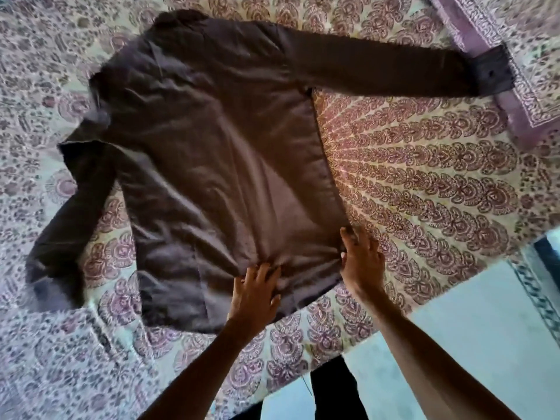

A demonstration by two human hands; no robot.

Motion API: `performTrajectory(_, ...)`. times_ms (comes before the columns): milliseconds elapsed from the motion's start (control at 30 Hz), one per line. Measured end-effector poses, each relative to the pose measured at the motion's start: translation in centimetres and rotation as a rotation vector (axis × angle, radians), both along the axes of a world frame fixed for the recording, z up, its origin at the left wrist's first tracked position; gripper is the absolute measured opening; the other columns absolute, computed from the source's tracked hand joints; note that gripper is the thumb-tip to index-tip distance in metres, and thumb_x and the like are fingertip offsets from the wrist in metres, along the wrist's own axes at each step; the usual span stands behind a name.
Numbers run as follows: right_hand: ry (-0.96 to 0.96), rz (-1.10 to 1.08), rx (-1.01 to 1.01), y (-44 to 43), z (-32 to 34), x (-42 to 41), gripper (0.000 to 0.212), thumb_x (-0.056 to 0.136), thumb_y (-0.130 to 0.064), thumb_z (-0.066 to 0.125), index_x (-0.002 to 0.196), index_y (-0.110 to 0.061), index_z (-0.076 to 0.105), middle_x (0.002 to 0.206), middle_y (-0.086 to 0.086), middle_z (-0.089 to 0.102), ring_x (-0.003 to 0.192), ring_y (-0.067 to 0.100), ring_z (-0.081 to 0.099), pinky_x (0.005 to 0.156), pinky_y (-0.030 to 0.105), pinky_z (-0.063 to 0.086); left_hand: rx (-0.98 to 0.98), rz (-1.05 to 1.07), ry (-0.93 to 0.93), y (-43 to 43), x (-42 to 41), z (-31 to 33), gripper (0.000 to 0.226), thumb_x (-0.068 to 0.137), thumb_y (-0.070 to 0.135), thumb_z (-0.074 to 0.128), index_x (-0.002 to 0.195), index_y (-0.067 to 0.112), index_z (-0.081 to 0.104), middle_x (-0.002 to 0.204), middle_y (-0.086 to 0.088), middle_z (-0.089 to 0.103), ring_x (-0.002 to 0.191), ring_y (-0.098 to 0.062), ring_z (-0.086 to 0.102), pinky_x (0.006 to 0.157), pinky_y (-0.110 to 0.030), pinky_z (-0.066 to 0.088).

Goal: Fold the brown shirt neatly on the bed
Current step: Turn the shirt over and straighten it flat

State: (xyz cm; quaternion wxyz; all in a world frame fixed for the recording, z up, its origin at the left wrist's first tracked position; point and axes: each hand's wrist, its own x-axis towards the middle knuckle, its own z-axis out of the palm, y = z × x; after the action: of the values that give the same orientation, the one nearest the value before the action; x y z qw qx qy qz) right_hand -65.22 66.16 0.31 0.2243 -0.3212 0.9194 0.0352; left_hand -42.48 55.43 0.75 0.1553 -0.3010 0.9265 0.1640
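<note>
The brown long-sleeved shirt point(212, 153) lies spread flat on the bed point(424, 177), collar at the far end and hem nearest me. One sleeve stretches out to the right, its cuff resting on a purple pillow; the other sleeve hangs down along the left. My left hand point(257, 295) presses on the hem near its middle, fingers spread. At the hem's right corner my right hand point(360, 259) pinches the fabric, which is bunched between the two hands.
A patterned cream and maroon bedsheet covers the bed. A purple-bordered pillow point(521, 95) lies at the far right. The bed's near edge runs diagonally at the lower right, with pale blue floor point(469, 344) beyond it.
</note>
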Motion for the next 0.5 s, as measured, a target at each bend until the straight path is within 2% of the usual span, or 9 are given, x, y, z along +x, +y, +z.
performTrajectory(67,0.004,-0.053,-0.022,0.1,0.4,0.6,0.064,0.085,-0.017,0.066,0.142,-0.026,0.039,0.147,0.007,0.038,0.125,0.03,0.045,0.092,0.046,0.049,0.14,0.016,0.047,-0.2,0.6,-0.3,0.032,0.082,0.041,0.053,0.111,0.03,0.06,0.118,0.001,0.056,0.103,-0.023,0.059,0.071,-0.039,0.055)
performTrajectory(133,-0.015,-0.207,-0.125,-0.4,0.4,1.1,0.056,0.084,-0.02,0.068,0.136,-0.015,0.046,0.132,0.011,0.051,0.11,0.027,0.054,0.085,0.043,0.053,0.29,0.226,0.138,-0.8,1.1,0.0,0.029,0.086,0.041,0.043,0.099,0.027,0.064,0.107,0.0,0.062,0.095,-0.024,0.064,0.068,-0.038,0.056)
performTrajectory(167,-0.026,-0.311,-0.184,-0.8,0.4,1.3,0.052,0.085,-0.024,0.067,0.131,-0.011,0.047,0.124,0.013,0.055,0.104,0.028,0.056,0.082,0.043,0.054,0.317,0.375,0.21,-1.2,1.4,-0.1,0.027,0.086,0.039,0.043,0.097,0.025,0.064,0.103,-0.002,0.064,0.09,-0.025,0.065,0.066,-0.038,0.055)
performTrajectory(233,-0.022,-0.477,-0.244,-1.2,0.2,1.3,0.041,0.086,-0.031,0.063,0.119,-0.01,0.05,0.111,0.015,0.062,0.093,0.03,0.059,0.077,0.042,0.054,0.203,0.638,0.322,-2.2,2.3,0.1,0.016,0.084,0.027,0.056,0.096,0.023,0.064,0.103,-0.007,0.063,0.088,-0.029,0.064,0.066,-0.038,0.054)
performTrajectory(300,-0.019,-0.56,-0.19,-1.1,-0.1,1.0,0.029,0.089,-0.035,0.059,0.108,-0.013,0.057,0.102,0.013,0.067,0.09,0.03,0.061,0.077,0.037,0.05,0.012,0.876,0.234,-3.2,4.1,-0.3,0.034,0.078,0.023,0.064,0.112,0.021,0.06,0.118,-0.014,0.056,0.104,-0.035,0.056,0.086,-0.044,0.048)
performTrajectory(367,-0.002,-0.555,-0.113,-0.7,-0.4,0.6,0.03,0.093,-0.04,0.054,0.108,-0.015,0.063,0.103,0.012,0.069,0.097,0.03,0.06,0.083,0.038,0.043,-0.045,1.168,0.066,-4.5,6.9,-1.7,0.068,0.077,0.039,0.068,0.136,0.015,0.043,0.141,-0.023,0.039,0.125,-0.04,0.042,0.105,-0.051,0.033)
performTrajectory(433,0.064,-0.524,-0.106,-0.3,-0.6,0.8,0.032,0.094,-0.042,0.052,0.109,-0.016,0.065,0.104,0.013,0.069,0.099,0.029,0.059,0.088,0.039,0.041,0.144,1.446,0.055,-5.8,9.5,-2.6,0.103,0.068,0.067,0.068,0.145,0.01,0.029,0.149,-0.025,0.031,0.13,-0.041,0.038,0.107,-0.055,0.03)
performTrajectory(467,0.106,-0.526,-0.106,-0.2,-0.6,0.9,0.031,0.094,-0.04,0.052,0.107,-0.015,0.065,0.104,0.014,0.068,0.099,0.029,0.058,0.088,0.039,0.04,0.247,1.513,0.074,-6.1,10.3,-2.5,0.112,0.065,0.074,0.065,0.147,0.008,0.026,0.15,-0.025,0.03,0.13,-0.042,0.038,0.106,-0.056,0.033)
performTrajectory(500,0.149,-0.528,-0.098,0.0,-0.6,1.4,0.03,0.094,-0.036,0.051,0.107,-0.013,0.063,0.106,0.015,0.067,0.101,0.03,0.056,0.088,0.039,0.038,0.252,1.552,0.087,-6.2,11.2,-2.7,0.108,0.071,0.069,0.065,0.147,0.004,0.023,0.15,-0.025,0.029,0.132,-0.043,0.037,0.106,-0.055,0.033)
